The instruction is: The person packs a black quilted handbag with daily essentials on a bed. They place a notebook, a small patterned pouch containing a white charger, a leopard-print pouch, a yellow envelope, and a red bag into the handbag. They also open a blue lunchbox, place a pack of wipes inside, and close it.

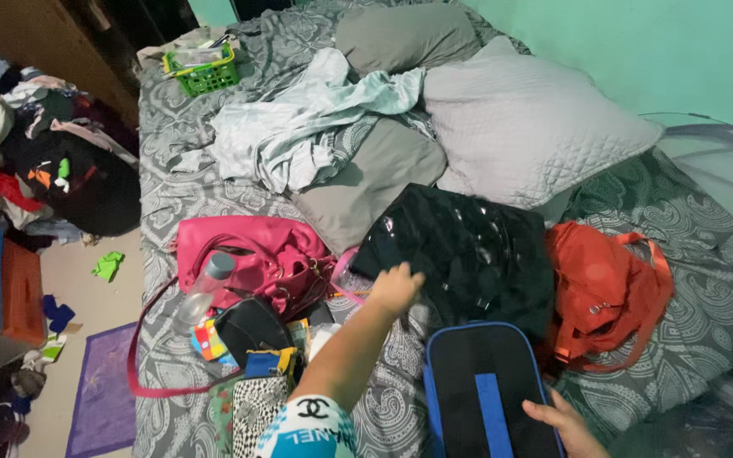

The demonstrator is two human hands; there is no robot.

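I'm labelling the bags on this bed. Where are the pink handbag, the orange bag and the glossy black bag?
pink handbag (pixel 252 254), head view, on its upper flap.
orange bag (pixel 600 284), head view, on its front panel.
glossy black bag (pixel 468 250), head view, on its shiny middle.

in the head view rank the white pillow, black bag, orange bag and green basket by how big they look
1. White pillow
2. Black bag
3. Orange bag
4. Green basket, though it lies farthest from the camera.
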